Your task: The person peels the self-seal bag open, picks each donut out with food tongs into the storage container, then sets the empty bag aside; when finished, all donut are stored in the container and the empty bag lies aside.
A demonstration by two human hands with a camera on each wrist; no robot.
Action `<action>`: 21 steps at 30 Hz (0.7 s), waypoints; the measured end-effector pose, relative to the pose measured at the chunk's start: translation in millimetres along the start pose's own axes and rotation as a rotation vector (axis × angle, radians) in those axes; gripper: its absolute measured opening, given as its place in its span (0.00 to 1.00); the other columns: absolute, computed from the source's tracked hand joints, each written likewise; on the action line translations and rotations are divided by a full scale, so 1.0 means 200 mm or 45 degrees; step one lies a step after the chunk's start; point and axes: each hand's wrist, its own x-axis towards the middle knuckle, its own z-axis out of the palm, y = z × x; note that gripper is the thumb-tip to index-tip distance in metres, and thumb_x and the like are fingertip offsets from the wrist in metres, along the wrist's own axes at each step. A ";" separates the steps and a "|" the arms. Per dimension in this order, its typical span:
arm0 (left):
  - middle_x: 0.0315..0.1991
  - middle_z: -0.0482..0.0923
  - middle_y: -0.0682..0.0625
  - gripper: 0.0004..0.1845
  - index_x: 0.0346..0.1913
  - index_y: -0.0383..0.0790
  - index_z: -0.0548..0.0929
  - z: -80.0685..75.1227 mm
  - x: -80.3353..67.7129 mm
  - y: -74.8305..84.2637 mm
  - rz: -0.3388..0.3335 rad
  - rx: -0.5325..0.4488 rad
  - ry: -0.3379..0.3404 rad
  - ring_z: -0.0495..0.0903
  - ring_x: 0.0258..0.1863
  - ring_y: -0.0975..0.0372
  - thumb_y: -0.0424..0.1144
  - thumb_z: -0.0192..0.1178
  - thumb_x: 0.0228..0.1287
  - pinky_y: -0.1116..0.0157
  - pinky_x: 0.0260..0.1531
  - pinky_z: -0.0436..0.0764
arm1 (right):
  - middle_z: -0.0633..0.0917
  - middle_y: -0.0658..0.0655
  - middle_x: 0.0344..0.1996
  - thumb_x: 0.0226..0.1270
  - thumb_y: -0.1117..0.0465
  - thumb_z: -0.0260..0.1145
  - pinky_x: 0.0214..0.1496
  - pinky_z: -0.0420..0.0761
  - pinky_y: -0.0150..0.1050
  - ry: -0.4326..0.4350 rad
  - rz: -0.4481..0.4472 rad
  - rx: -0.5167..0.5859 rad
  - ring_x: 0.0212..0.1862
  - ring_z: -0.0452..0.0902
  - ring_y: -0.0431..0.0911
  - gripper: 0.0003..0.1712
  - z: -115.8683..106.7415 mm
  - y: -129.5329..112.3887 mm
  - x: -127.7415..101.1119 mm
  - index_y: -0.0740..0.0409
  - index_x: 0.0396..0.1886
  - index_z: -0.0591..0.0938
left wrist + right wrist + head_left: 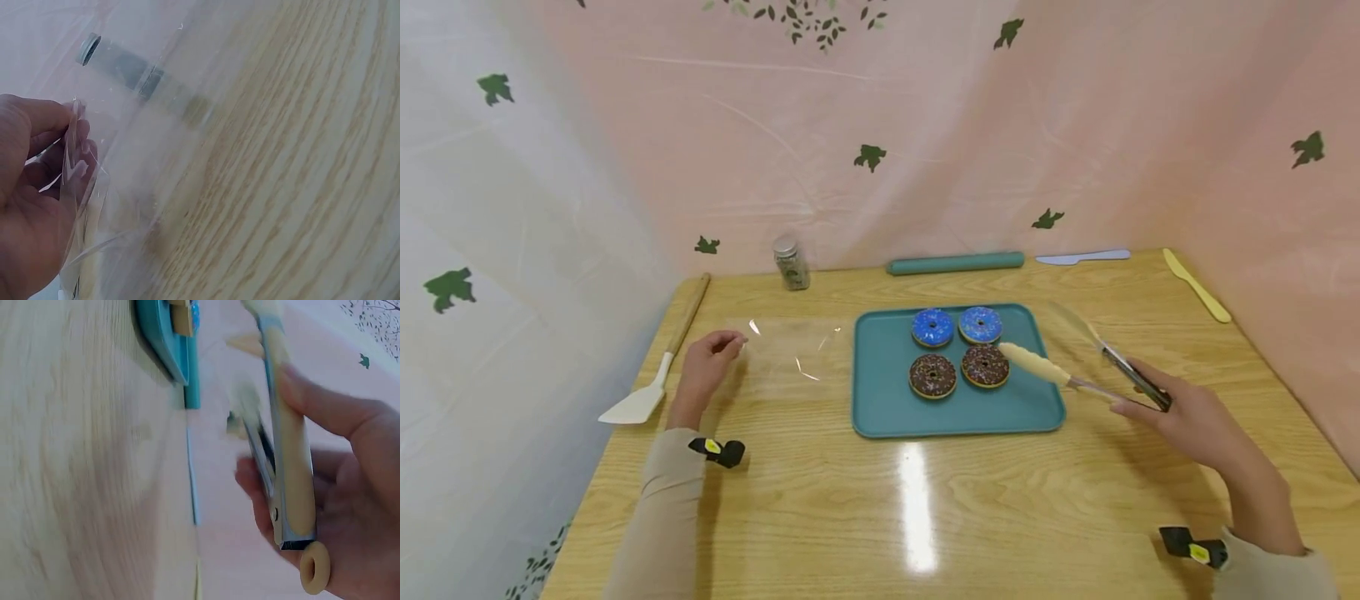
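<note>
Tongs [1078, 362], cream-tipped with metal arms, sit in our right hand [1187, 417], whose fingers curl round the handle end; the two arms are spread apart, one tip reaching over the right edge of the tray [880, 417] and lying just beside the nearer right chocolate donut [985, 366], the other tip raised above the table [850, 517] to the right of the tray. From the right wrist view we see the thumb pressed along the cream handle and a loop at its end.

Our left hand [703, 375] pinches the left edge of a clear plastic bag [790, 350] between thumb and fingertips; the bag lies flat on the table between that hand and the tray. In the left wrist view the film is gathered against the fingers [75, 134] and the jar shows blurred through it.

On the teal tray we see four donuts in a square: two blue ones [932, 327] [980, 324] at the back, another chocolate one [932, 376] front left.

Further out, a white spatula [658, 367] with a wooden handle lies left of the left hand. Along the back edge stand a small jar [792, 262], a teal rolling pin [955, 263] and a pale blue knife [1082, 257]; a yellow knife [1197, 286] lies at the far right.
</note>
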 end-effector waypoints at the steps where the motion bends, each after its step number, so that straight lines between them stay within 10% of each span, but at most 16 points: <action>1: 0.49 0.79 0.39 0.22 0.53 0.35 0.79 0.00 0.00 0.00 0.009 0.009 0.001 0.74 0.38 0.71 0.51 0.52 0.72 0.75 0.36 0.73 | 0.76 0.74 0.44 0.67 0.41 0.60 0.25 0.62 0.39 0.030 0.020 0.005 0.30 0.67 0.53 0.47 0.00 0.00 0.01 0.62 0.74 0.54; 8: 0.46 0.80 0.38 0.19 0.50 0.33 0.80 0.01 0.01 0.01 0.049 0.014 0.064 0.73 0.33 0.76 0.47 0.54 0.71 0.77 0.34 0.72 | 0.67 0.60 0.26 0.68 0.40 0.58 0.22 0.61 0.39 0.261 0.180 0.108 0.26 0.64 0.50 0.48 0.05 0.03 0.07 0.76 0.69 0.57; 21: 0.48 0.78 0.40 0.15 0.51 0.36 0.80 0.03 0.01 0.03 0.042 0.128 -0.027 0.73 0.42 0.60 0.43 0.51 0.73 0.69 0.37 0.73 | 0.71 0.75 0.38 0.64 0.41 0.63 0.27 0.70 0.44 0.371 0.323 0.214 0.36 0.68 0.61 0.44 0.12 0.07 0.19 0.82 0.53 0.68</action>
